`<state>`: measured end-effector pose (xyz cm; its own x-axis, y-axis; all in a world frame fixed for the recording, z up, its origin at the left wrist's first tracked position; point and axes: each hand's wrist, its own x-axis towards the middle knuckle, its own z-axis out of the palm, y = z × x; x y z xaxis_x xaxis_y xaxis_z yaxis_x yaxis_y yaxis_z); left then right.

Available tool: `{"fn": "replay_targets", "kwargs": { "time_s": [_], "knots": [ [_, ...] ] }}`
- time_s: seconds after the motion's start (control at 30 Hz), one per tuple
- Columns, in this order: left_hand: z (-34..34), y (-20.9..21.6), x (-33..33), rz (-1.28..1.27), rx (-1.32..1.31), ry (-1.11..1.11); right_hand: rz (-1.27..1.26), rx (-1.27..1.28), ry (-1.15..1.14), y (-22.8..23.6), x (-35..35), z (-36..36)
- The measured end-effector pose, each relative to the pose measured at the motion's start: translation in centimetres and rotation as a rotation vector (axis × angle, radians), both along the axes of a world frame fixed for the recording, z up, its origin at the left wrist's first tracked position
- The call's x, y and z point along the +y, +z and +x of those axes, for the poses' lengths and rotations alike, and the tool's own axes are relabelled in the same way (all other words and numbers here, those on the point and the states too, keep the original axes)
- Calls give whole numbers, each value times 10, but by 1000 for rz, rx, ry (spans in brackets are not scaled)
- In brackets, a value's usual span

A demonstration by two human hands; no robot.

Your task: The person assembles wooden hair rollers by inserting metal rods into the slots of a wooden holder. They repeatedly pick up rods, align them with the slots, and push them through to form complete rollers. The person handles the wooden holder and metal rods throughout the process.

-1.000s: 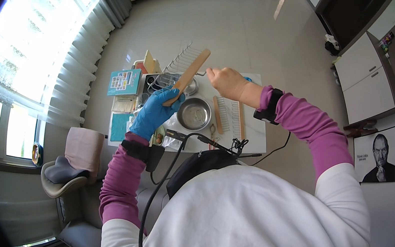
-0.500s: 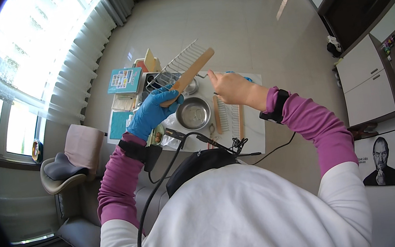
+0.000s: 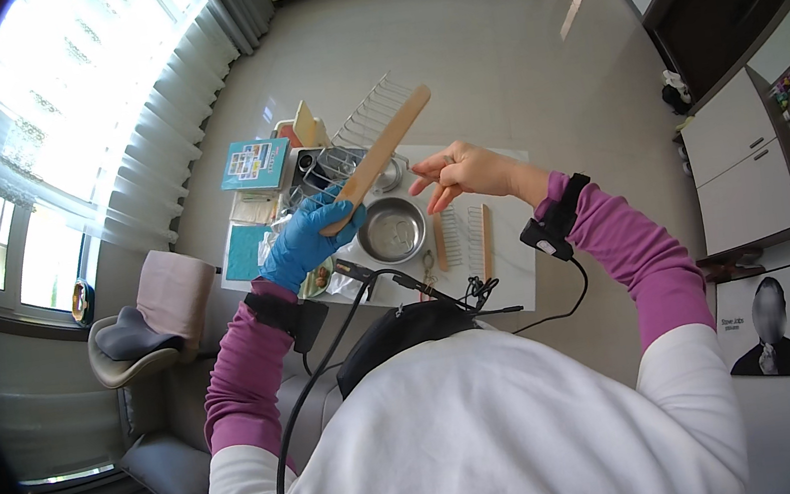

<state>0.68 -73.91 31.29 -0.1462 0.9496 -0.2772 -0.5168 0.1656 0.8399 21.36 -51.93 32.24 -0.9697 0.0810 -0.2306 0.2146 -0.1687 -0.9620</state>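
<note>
My left hand (image 3: 300,241), in a blue glove, is closed round the lower end of a wire rack with a flat wooden side bar (image 3: 388,146). The rack is tilted up over the table, its metal wires (image 3: 374,113) spreading out behind the bar. To the right of the bar is my bare right hand (image 3: 468,176), apart from the rack, its fingers loosely bent and separated with nothing seen in them. Below the hands a steel bowl (image 3: 391,229) stands on the table. Beside it lies a second wire rack with two wooden bars (image 3: 485,237).
On the table's left are a teal book (image 3: 255,165), a teal cloth or mat (image 3: 243,251) and a plate of food (image 3: 323,277), partly hidden. Black cables (image 3: 480,290) lie along the near edge. A chair (image 3: 166,304) stands to the left, by the curtained window.
My right hand has moved off the rack's wires, its pointing fingers now loosened and spread. The rack has turned slightly, still in my left hand.
</note>
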Motion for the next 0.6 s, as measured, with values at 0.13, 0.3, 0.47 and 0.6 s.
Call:
{"fn": "replay_targets", "kwargs": {
  "time_s": [0.13,0.3,0.47,0.6],
  "knots": [
    [3,2,-2,48,11,-18,-453,64,79,1,3,2],
    [14,9,2,85,47,32,-740,178,79,-3,0,1],
    [13,15,13,25,52,72,-725,177,112,-9,11,-2],
    [10,8,19,69,-60,159,-260,201,-176,-13,14,-12]
  ]
}}
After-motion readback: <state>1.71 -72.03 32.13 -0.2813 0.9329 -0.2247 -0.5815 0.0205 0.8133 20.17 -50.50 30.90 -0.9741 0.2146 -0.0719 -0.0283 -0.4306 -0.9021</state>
